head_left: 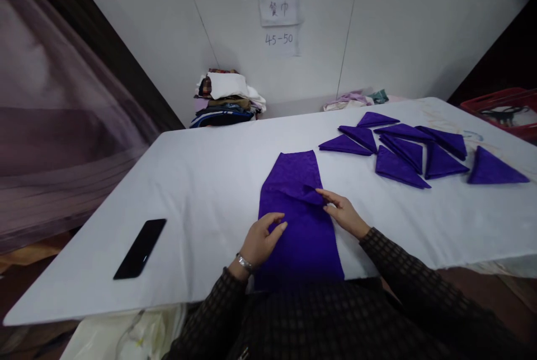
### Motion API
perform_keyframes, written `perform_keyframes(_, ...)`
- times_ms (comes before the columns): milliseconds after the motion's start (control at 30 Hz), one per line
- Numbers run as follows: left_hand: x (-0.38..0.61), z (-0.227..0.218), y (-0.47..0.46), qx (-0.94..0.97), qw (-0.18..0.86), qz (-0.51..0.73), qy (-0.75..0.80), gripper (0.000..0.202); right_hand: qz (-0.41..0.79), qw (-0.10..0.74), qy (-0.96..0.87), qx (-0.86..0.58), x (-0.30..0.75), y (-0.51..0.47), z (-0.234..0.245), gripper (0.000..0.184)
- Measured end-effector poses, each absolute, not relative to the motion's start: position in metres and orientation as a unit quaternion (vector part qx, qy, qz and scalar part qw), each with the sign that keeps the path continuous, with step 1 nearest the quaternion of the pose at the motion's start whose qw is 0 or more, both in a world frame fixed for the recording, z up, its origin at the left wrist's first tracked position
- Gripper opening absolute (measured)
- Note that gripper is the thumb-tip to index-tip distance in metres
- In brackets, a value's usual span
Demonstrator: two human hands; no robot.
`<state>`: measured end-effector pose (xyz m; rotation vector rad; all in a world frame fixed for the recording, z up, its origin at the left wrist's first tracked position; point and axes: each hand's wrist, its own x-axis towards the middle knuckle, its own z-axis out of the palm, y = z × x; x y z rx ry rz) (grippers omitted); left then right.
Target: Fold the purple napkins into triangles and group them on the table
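Note:
A purple cloth napkin (300,242) lies lengthwise in front of me, its near end reaching the table's front edge. Its far left corner is slanted, and a loose flap rises across its upper part. My right hand (342,212) pinches the right end of that flap between thumb and fingers. Over the napkin's left side, my left hand (264,240) hovers with thumb and fingers apart, holding nothing. To the right lie several purple napkins folded into triangles (398,167), some overlapping, with one triangle (495,169) apart at the far right.
A black phone (140,249) lies on the white-covered table (201,192) at the left. Folded clothes (229,100) are stacked by the wall, and more cloth (348,100) lies behind the table. A red basket (503,105) stands at the right.

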<state>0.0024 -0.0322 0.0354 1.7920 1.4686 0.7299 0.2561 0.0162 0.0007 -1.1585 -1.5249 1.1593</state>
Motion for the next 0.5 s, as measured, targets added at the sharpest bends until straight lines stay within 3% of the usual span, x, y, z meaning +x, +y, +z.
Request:
perform_keyframes(100, 0.023, 0.034, -0.029, 0.653, 0.386, 0.340, 0.556, 0.051, 0.475, 0.437, -0.649, -0.404, 0.227, 0.021, 0.028, 0.051)
perform_keyframes(167, 0.031, 0.033, -0.028, 0.621, 0.407, 0.386, 0.547, 0.058, 0.505, 0.389, -0.690, -0.343, 0.205, 0.018, 0.045, 0.051)
perform_keyframes(333, 0.019, 0.023, -0.023, 0.492, 0.445, 0.481, 0.574, 0.034, 0.441, 0.337, -0.793, -0.253, 0.174, 0.000, 0.055, 0.052)
perform_keyframes(500, -0.007, 0.009, -0.019, 0.410, 0.481, 0.481, 0.608, 0.033, 0.341, 0.363, -0.806, -0.319, 0.197, -0.008, 0.022, 0.045)
